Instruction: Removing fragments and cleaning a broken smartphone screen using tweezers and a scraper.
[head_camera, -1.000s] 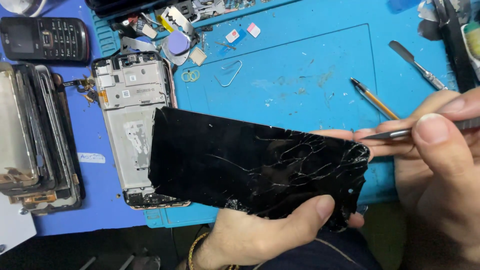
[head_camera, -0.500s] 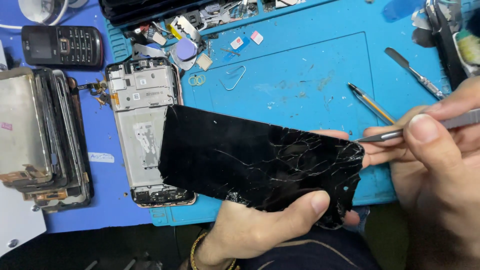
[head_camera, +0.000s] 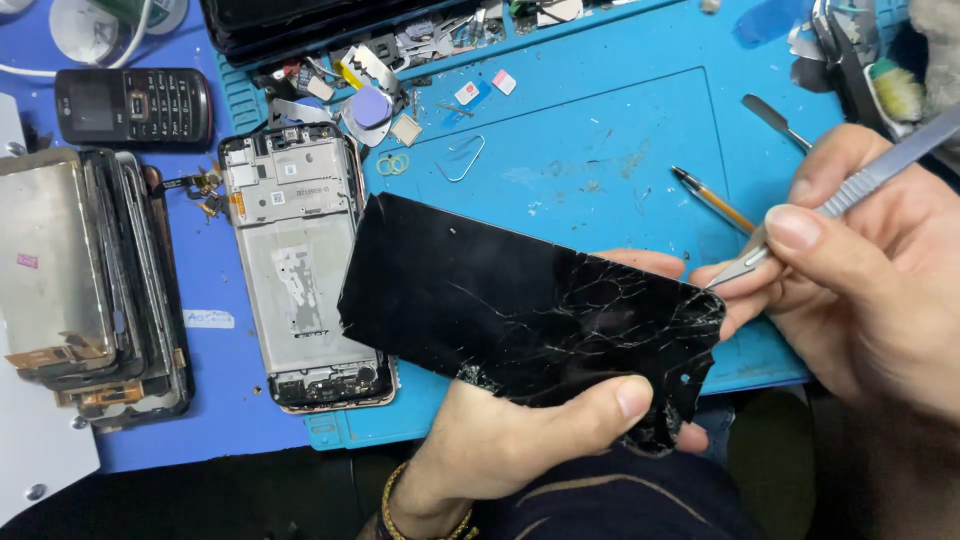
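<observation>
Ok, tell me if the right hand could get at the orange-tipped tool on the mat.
Probably yes: the orange-tipped tool lies uncovered beside the right hand, though that hand holds a metal spudger.

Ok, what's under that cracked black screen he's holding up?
Under the cracked black screen the left hand supports it, thumb on top, fingertips showing past the far edge. The blue mat lies below. The screen covers the palm and a corner of the open phone frame.

A phone repair workbench: blue work mat (head_camera: 620, 120), stripped phone frame (head_camera: 300, 270), stacked screens (head_camera: 90, 280), scattered small parts (head_camera: 380, 90).
</observation>
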